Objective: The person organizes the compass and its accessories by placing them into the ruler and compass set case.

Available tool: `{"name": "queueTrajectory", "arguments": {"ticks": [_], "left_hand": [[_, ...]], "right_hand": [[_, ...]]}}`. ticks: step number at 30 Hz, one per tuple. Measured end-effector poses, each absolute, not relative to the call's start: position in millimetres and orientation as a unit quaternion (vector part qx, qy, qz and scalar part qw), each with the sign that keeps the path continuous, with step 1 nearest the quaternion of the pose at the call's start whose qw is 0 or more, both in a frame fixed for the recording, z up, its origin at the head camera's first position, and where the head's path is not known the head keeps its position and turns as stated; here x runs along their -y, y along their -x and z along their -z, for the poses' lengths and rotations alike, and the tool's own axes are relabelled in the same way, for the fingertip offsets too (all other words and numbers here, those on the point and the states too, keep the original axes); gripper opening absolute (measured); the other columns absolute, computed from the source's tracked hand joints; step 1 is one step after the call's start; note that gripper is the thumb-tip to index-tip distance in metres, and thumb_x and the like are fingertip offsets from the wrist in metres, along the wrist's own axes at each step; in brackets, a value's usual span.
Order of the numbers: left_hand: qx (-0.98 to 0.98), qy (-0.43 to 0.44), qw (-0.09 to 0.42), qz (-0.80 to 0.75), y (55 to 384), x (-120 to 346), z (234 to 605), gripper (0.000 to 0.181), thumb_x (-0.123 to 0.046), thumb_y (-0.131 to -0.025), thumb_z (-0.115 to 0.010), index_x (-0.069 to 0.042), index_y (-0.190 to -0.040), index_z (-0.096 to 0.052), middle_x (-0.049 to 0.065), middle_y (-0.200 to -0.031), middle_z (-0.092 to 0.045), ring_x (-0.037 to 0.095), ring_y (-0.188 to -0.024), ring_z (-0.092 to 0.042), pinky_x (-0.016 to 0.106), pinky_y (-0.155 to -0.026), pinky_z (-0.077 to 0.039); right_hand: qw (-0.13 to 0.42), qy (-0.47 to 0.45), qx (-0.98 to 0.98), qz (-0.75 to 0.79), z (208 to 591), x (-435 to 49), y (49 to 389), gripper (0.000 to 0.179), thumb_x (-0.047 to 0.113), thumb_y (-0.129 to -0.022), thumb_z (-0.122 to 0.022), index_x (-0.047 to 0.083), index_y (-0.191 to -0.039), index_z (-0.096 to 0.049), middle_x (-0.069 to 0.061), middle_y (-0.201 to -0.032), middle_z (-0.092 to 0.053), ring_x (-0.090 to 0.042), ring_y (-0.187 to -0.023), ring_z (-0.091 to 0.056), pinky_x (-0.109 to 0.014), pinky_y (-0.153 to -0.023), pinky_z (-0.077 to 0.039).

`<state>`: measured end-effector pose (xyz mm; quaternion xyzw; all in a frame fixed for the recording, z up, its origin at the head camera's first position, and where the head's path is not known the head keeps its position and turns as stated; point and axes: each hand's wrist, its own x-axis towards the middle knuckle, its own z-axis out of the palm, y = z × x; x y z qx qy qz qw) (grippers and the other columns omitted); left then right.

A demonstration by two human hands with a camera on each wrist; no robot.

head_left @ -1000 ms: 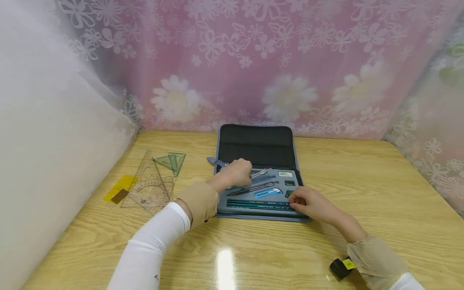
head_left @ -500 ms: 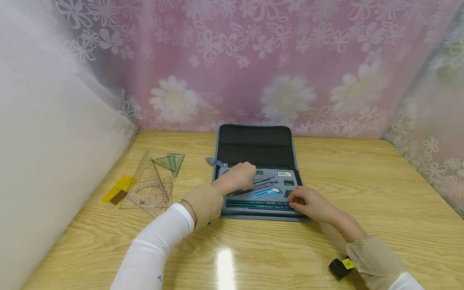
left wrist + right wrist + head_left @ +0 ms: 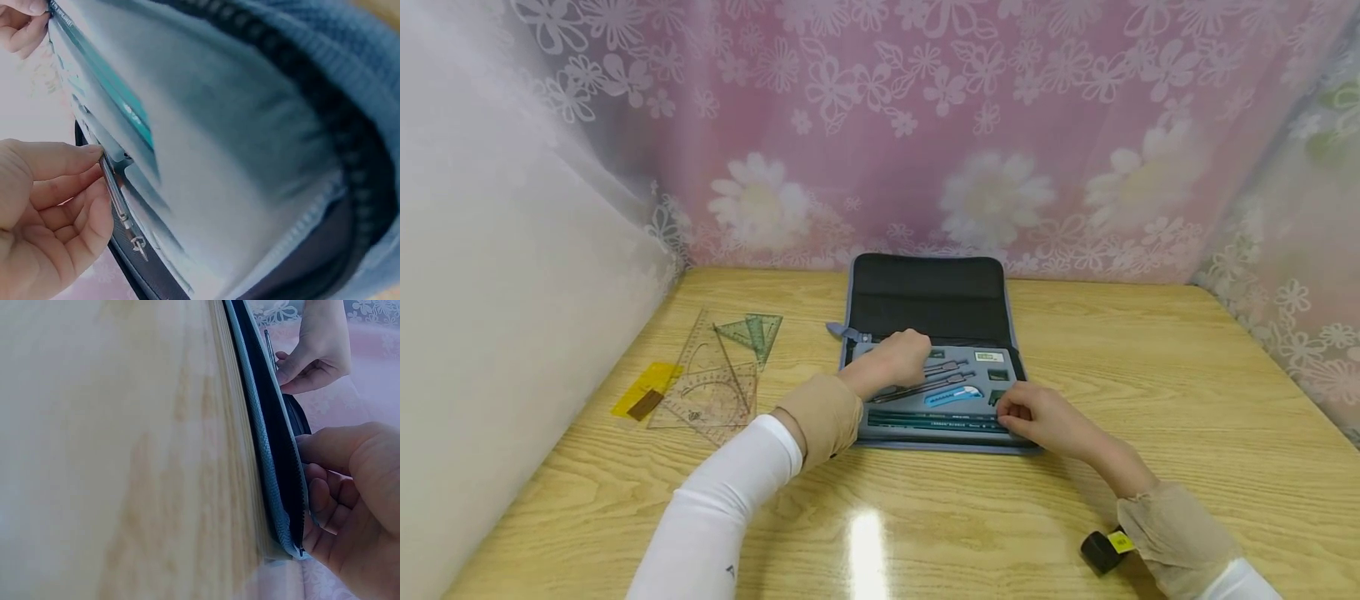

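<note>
An open zip case lies on the table, its grey tray filled with drawing tools. My left hand is over the tray's left part. In the left wrist view its thumb and fingers pinch a slim metal drawing compass close over the tray. Part of that compass is hidden by the hand in the head view. Another compass, a blue utility knife and dark green pencils lie in their slots. My right hand holds the case's right front edge, fingers curled.
Clear set squares, small green set squares and a yellow sheet with a brown piece lie left. A white eraser sits in the tray. A black object with a yellow label is beside the right wrist.
The metal compass in my left hand has gone down from a tilted position into line with the tray's slots. The left hand shifted slightly right; the right hand stays in place.
</note>
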<state>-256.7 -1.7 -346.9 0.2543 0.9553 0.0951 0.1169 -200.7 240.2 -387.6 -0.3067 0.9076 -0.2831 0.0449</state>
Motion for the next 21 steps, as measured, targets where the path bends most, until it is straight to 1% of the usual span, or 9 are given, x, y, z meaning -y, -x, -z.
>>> {"name": "queueTrajectory", "arguments": {"ticks": [7, 14, 18, 21], "left_hand": [[-0.954, -0.257, 0.103, -0.112, 254.4, 4.5, 353.1, 0.042, -0.002, -0.089, -0.054, -0.013, -0.053, -0.035, -0.002, -0.048, -0.023, 0.009, -0.041, -0.021, 0.022, -0.042, -0.026], [-0.952, -0.27, 0.082, -0.116, 254.7, 8.7, 358.1, 0.046, 0.0, -0.089, -0.052, -0.014, -0.051, -0.029, -0.003, -0.049, -0.015, 0.009, -0.043, -0.011, 0.022, -0.042, -0.019], [-0.952, -0.27, 0.086, -0.117, 254.7, 9.2, 358.3, 0.045, -0.001, -0.09, -0.05, -0.014, -0.052, -0.03, -0.003, -0.05, -0.016, 0.009, -0.043, -0.012, 0.022, -0.042, -0.019], [-0.954, -0.263, 0.091, -0.117, 254.1, 10.1, 357.5, 0.044, -0.001, -0.089, -0.052, -0.014, -0.052, -0.032, -0.003, -0.049, -0.019, 0.009, -0.043, -0.015, 0.022, -0.042, -0.021]], "right_hand": [[0.034, 0.314, -0.906, 0.282, 388.4, -238.9, 201.2, 0.004, 0.011, -0.089, -0.062, 0.008, -0.086, -0.063, 0.005, -0.077, -0.05, -0.007, -0.066, -0.045, -0.025, -0.056, -0.042], [0.037, 0.313, -0.905, 0.284, 390.8, -238.5, 203.1, 0.005, 0.012, -0.089, -0.062, 0.008, -0.088, -0.063, 0.005, -0.078, -0.05, -0.008, -0.067, -0.046, -0.025, -0.057, -0.042], [0.033, 0.313, -0.908, 0.277, 391.1, -239.4, 203.1, 0.006, 0.013, -0.089, -0.062, 0.008, -0.087, -0.063, 0.006, -0.078, -0.05, -0.007, -0.067, -0.045, -0.025, -0.057, -0.042], [0.032, 0.316, -0.907, 0.276, 390.6, -239.2, 202.8, 0.008, 0.014, -0.09, -0.062, 0.007, -0.086, -0.063, 0.006, -0.078, -0.05, -0.007, -0.066, -0.045, -0.025, -0.057, -0.043]]}}
